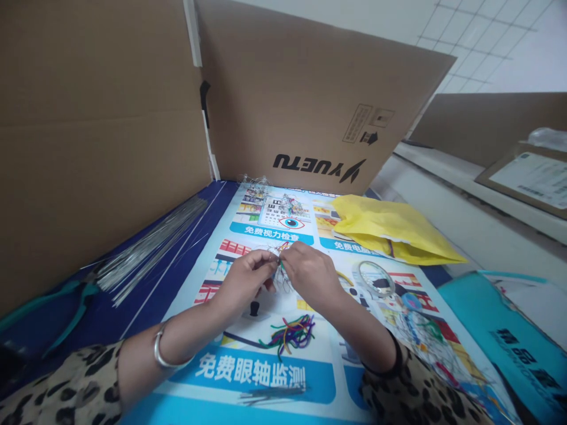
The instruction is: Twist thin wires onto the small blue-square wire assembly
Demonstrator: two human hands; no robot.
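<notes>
My left hand (252, 273) and my right hand (312, 274) meet over the middle of the printed sheet, fingertips pinched close together. Between them is a small tangle of thin wire with coloured strands (283, 268), partly covered by the fingers; its exact form is too small to tell. Just below the hands lies a loose bunch of multicoloured cords (290, 335). Nearer to me is a small pile of short thin wire pieces (274, 395). Beyond the hands rests another wire tangle (292, 203).
Long silver wires (150, 248) and teal-handled pliers (66, 313) lie at left. Right are a yellow pouch (394, 230), a clear ring-shaped roll (376, 278), tangled coloured wires (436, 342) and a teal bag (509, 348). Cardboard panels (310, 100) stand behind and left.
</notes>
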